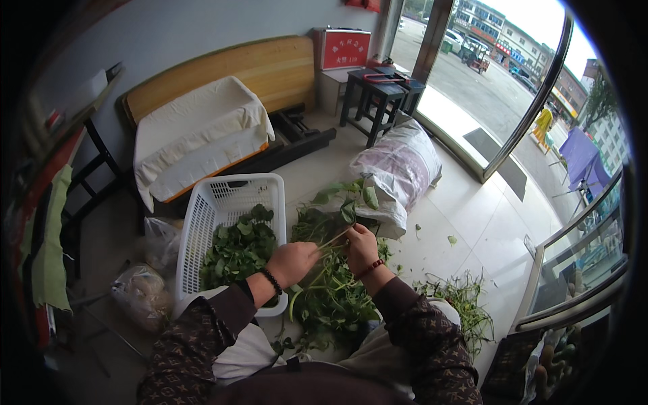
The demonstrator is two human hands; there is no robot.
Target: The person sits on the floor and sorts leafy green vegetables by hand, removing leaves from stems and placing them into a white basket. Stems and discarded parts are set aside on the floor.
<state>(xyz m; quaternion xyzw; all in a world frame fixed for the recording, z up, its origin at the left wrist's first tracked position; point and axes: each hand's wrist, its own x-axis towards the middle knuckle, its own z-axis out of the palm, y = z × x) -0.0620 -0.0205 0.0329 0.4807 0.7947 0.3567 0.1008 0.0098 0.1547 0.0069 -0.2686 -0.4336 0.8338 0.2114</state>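
My left hand (293,260) and my right hand (361,247) both grip one long green stem of a leafy vine (334,237), stretched between them. Its leaves stand up beyond my right hand. Beneath the hands a heap of leafy green vines (334,298) lies on the floor between my legs. To the left, a white perforated plastic basket (282,202) holds picked green leaves (243,238). A pile of thin stems (463,304) lies on the floor to the right.
A white woven sack (405,167) lies just beyond the vines. Clear plastic bags (144,293) sit left of the basket. Farther off are a cloth-covered box (202,131), a dark stool (377,91) and a glass door (486,86). Loose leaves dot the tiled floor (471,223).
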